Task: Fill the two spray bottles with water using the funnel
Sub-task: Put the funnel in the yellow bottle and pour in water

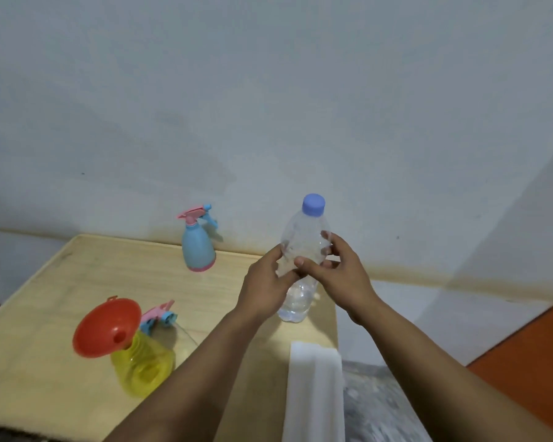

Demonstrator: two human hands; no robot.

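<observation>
Both hands, left hand point(265, 282) and right hand point(342, 275), grip the capped water bottle point(302, 250) upright (long axis vertical). The red funnel point(106, 327), seated in the yellow spray bottle point(144, 365), lies down-left of the water bottle, nearer the left hand; the blue spray bottle point(198, 247) stands left of it on the table point(77, 282).

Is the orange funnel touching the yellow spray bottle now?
Touching. The head view shows the orange funnel tilted, its spout set in the open neck of the yellow spray bottle.
</observation>
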